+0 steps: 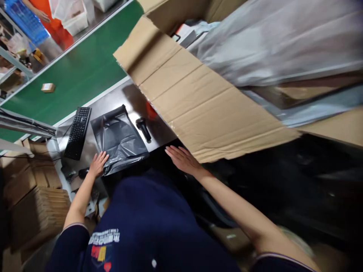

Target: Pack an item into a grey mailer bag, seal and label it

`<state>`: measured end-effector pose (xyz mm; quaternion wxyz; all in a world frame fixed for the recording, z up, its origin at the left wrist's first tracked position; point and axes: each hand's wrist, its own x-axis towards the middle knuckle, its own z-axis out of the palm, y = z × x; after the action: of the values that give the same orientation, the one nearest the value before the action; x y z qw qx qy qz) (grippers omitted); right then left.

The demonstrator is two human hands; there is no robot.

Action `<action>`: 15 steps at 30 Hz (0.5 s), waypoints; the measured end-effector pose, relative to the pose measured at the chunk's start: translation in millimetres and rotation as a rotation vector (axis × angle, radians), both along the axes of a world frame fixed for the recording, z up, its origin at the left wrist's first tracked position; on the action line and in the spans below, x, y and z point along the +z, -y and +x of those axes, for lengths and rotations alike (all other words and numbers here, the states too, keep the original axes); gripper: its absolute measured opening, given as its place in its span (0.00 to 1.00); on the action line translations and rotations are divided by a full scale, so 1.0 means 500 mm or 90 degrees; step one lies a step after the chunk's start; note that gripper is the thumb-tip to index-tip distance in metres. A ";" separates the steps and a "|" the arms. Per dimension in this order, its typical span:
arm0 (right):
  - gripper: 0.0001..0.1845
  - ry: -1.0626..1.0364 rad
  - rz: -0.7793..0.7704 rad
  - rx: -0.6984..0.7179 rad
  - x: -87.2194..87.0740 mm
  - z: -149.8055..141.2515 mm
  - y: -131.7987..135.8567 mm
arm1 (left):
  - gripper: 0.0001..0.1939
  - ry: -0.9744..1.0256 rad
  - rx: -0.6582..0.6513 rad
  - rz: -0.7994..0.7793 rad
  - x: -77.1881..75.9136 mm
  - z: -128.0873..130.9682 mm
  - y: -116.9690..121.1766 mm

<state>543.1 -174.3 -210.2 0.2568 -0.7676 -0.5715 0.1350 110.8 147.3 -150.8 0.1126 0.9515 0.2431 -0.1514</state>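
Note:
My left hand (98, 164) lies flat, fingers apart, on the near left corner of a dark grey plastic mailing bag (117, 138) spread on the steel worktop (112, 100). My right hand (183, 158) reaches out open at the worktop's near edge, just below the flap of a large cardboard box (198, 102), holding nothing. A black handheld scanner (143, 128) lies on the worktop between the bag and the box flap.
A black keyboard (78, 132) and a mouse (82, 173) sit left of the bag. Grey plastic bags (272, 41) fill the big box. Behind runs a green conveyor belt (82, 71) carrying a small carton (48, 87). Flat cardboard stacks (36, 211) stand at left. A person in orange (53, 22) works beyond.

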 end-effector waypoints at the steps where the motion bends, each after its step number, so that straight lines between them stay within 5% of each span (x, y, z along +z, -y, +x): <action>1: 0.29 0.066 0.051 0.119 -0.006 -0.012 -0.057 | 0.40 -0.015 -0.010 0.017 0.000 0.001 -0.003; 3: 0.36 0.194 0.132 0.268 -0.017 -0.022 -0.157 | 0.40 -0.043 -0.027 0.055 0.000 0.000 -0.006; 7: 0.41 0.289 0.166 0.383 -0.036 -0.019 -0.279 | 0.40 -0.059 -0.065 0.067 -0.009 -0.009 0.002; 11: 0.38 0.235 0.109 0.498 -0.058 -0.017 -0.306 | 0.41 -0.060 -0.050 0.030 -0.016 -0.024 0.011; 15: 0.36 0.119 0.053 0.563 -0.079 -0.018 -0.277 | 0.42 -0.087 -0.051 -0.065 -0.008 -0.046 0.031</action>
<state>534.2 -35.7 -249.5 0.1527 -0.4477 -0.8700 0.1390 87.9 131.9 -154.8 0.1382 0.9410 0.2035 -0.2324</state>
